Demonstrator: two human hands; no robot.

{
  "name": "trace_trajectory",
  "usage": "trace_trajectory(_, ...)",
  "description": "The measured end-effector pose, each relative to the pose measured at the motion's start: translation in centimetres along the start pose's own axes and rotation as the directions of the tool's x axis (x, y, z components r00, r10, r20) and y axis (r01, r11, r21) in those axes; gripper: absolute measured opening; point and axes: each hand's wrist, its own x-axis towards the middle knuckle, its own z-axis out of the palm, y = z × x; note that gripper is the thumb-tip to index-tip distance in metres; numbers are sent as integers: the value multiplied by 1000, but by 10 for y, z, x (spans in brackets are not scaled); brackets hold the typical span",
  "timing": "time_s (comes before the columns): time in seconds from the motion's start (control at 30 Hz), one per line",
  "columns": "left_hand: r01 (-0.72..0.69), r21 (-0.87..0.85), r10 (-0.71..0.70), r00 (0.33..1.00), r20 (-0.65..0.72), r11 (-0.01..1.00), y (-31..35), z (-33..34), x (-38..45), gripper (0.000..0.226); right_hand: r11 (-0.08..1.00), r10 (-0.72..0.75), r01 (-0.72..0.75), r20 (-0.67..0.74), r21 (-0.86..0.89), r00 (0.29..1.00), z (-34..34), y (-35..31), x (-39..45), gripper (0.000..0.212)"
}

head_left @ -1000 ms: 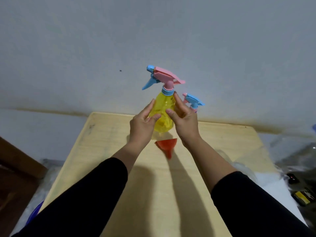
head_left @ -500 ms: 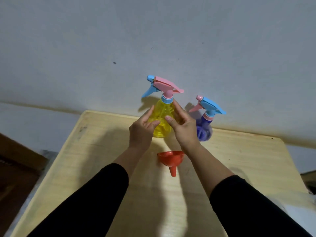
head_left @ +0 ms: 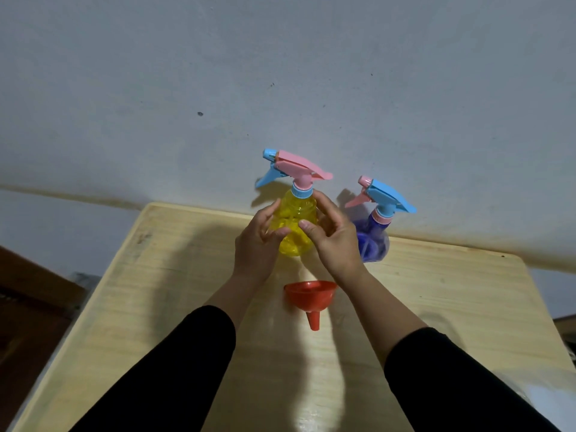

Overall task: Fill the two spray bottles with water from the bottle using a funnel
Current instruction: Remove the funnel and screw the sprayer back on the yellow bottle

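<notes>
Grey wall (head_left: 280,73) behind pale wood table (head_left: 140,307); red funnel (head_left: 310,296) mid-table.

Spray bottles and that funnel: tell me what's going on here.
A person has both hands on the yellow bottle, which stands near the back of the wooden table with its pink spray head still on. The left hand and right hand cup its sides. The blue bottle stands untouched to its right, also capped. The red funnel lies on its side in front, unused. No water bottle is in view, so filling has not started.
</notes>
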Motion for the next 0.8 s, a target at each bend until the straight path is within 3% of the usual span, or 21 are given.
trace_trajectory(0.13,-8,19,8,1000,3,1000,0,0,-1,54,991,-29,31,21,-132,999,1,4,-2,52)
trace_trajectory(0.33,-33,186,34,999,-2,982,6,-3,-1,49,962,-16,34,68,-271,998,0,-2,-4,56)
trace_trajectory(0.47,-85,332,65,995,72,940,6,-6,-4,53,926,1,37,98,-375,995,1,-10,-5,61)
trace_trajectory(0.57,-46,323,11,994,109,945,4,-10,-6,61,897,40,13,110,-441,993,-2,-16,-7,71)
trace_trajectory(0.67,10,342,-44,995,90,940,4,-13,-8,65,824,86,-21,88,-566,992,-9,-24,-11,69)
trace_trajectory(0.8,20,572,-143,975,170,820,10,-25,-10,64,656,138,-82,12,-750,990,-18,-42,-20,47)
